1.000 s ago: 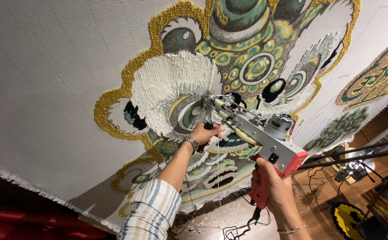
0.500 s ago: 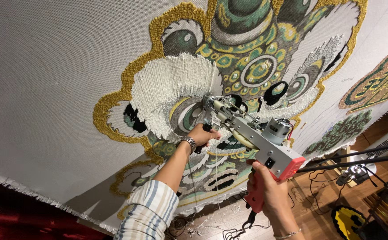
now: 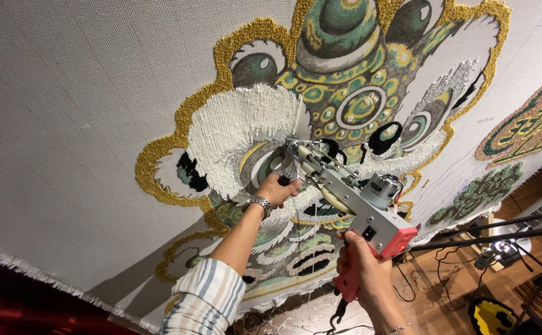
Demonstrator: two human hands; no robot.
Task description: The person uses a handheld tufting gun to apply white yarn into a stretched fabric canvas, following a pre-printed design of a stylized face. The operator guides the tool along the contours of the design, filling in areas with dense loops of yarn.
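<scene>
Presently noted: one tufting gun [image 3: 351, 205], nose against one stretched backing cloth [image 3: 85, 124]. Left hand [image 3: 278, 189] closed round front handle; right hand [image 3: 363, 270] closed round pink rear handle. One wristwatch [image 3: 260, 203].

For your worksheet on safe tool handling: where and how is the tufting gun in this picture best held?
Probably two-handed, from below. The tufting gun has a pink rear handle, gripped by the right hand, and a front handle near the needle, gripped by the left hand. Its nose presses into the cloth, so both grips steady it.
</scene>
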